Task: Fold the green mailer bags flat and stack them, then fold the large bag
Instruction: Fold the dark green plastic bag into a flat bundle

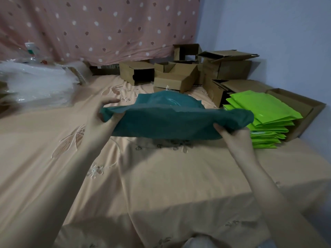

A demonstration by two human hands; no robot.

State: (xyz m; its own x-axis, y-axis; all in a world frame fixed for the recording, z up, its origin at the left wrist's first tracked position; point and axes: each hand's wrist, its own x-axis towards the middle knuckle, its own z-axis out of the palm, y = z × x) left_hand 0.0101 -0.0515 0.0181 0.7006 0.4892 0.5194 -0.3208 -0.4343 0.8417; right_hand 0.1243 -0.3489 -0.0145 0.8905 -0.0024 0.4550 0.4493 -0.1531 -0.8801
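A large dark teal bag [170, 119] hangs crumpled above the bed, held between both hands. My left hand [103, 116] grips its left end with thumb and fingers round the edge. My right hand [232, 135] holds the lower right edge, fingers curled under the plastic. A stack of several bright green mailer bags [265, 113] lies flat on the bed to the right, beside my right hand and apart from it.
The peach bedspread [161, 176] covers the bed. Several open cardboard boxes [179, 77] stand at the back and right, one [304, 111] right behind the green stack. Clear bubble wrap and plastic [32, 81] are piled at far left. A dotted pink curtain hangs behind.
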